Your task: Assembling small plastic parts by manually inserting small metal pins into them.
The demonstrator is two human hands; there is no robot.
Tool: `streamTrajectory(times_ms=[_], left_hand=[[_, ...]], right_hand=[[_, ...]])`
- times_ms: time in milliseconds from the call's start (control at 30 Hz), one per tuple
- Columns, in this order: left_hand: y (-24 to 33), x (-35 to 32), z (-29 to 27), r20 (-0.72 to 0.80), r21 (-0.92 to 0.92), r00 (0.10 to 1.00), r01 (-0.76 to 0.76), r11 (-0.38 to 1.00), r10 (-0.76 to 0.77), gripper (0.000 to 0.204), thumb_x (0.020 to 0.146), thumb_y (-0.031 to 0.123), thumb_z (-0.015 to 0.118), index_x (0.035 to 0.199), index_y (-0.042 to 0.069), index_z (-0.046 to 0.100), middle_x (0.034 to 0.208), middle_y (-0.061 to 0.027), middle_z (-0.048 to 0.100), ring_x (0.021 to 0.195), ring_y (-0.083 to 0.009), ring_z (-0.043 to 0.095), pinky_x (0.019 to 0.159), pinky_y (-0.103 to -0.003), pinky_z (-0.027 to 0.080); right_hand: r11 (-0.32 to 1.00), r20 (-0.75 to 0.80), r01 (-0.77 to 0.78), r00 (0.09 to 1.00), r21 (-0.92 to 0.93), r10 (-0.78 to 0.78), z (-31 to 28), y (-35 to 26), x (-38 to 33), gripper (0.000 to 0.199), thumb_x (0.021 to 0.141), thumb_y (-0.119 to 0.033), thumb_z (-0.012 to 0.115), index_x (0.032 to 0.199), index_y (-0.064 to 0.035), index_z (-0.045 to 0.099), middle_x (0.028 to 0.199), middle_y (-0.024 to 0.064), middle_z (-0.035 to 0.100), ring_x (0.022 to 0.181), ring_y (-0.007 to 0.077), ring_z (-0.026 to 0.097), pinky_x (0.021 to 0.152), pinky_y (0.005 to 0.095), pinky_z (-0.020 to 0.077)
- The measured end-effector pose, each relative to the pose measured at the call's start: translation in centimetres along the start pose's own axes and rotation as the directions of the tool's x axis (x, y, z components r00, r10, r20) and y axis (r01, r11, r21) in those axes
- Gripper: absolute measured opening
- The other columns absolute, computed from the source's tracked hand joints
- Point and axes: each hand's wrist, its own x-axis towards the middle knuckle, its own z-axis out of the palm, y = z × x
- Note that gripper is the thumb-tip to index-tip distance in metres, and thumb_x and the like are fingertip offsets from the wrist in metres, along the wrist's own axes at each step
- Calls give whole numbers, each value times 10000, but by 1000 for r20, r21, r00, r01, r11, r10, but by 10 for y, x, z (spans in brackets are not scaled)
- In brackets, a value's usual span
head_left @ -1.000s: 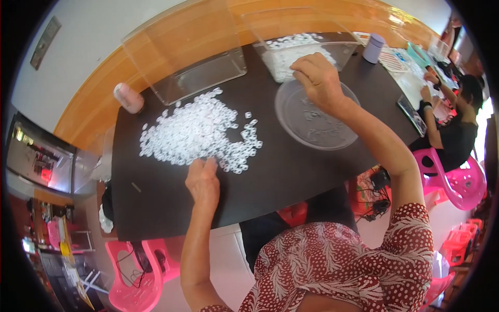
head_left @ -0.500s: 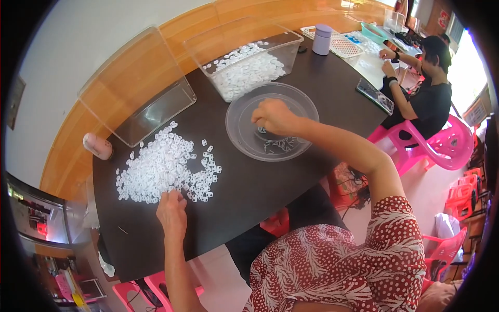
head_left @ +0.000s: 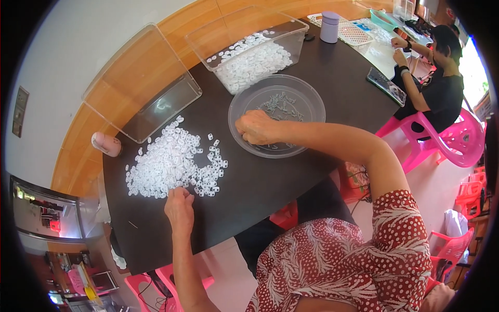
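A heap of small white plastic pieces with holes (head_left: pixel 169 161) lies on the dark table, with looser ones on its right side. At the heap's near edge is my left hand (head_left: pixel 179 206), its fingers drawn together; whatever they pinch is too small to name. My right hand (head_left: pixel 257 127) is closed over the left part of a round clear plastic tray (head_left: pixel 314 112). Small grey metal pins or screws (head_left: pixel 282 105) are scattered inside that tray. The fingertips of my right hand are turned under, so anything between them is hidden.
Behind the tray stands a clear bin (head_left: pixel 299 49) holding many white pieces. An upright clear bin (head_left: pixel 174 99) is behind the heap. A pink object (head_left: pixel 107 144), a lilac cup (head_left: pixel 329 28) and a phone (head_left: pixel 386 86) rest around the table. A co-worker (head_left: pixel 442 88) sits at right.
My right hand has moved left and toward me within the round tray, uncovering the metal pieces. My left hand stays by the heap. The whole view has shifted slightly.
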Motion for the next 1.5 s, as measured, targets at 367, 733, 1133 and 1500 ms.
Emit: streamTrajectory(times_ms=[367,733,1133,1500], left_hand=[[-3,-4,3,-27,6,1000,-6,1000,6,211,729,28,675,891,38,540,828,-158,556,772,-354,560,659,-432,441],[81,-49,-16,212,-963,886,262,68,-411,129,869,110,625,801,14,572,676,-35,534,467,-93,437,414,-205,324],[130,-81,-16,168,-983,907,126,-130,-386,127,861,79,632,890,-40,596,757,-79,596,596,-132,557,517,-242,449],[140,-91,-9,55,-996,901,81,41,-430,135,887,116,618,914,-10,579,787,-39,584,626,-77,539,539,-200,440]], right_hand=[[994,-27,-15,1000,-108,12,-8,-4,0,118,587,-6,546,686,27,601,684,237,599,695,438,594,624,472,471],[891,-136,33,990,453,32,-53,-92,-66,68,780,-30,627,845,-34,648,793,73,604,767,192,584,668,300,453],[469,97,-201,967,860,236,-19,-165,-100,139,773,-5,640,910,-11,626,839,37,588,743,91,558,664,239,457],[618,-75,-43,984,785,163,-13,-171,-104,131,760,9,652,884,-15,618,798,34,562,681,82,519,604,239,433]])
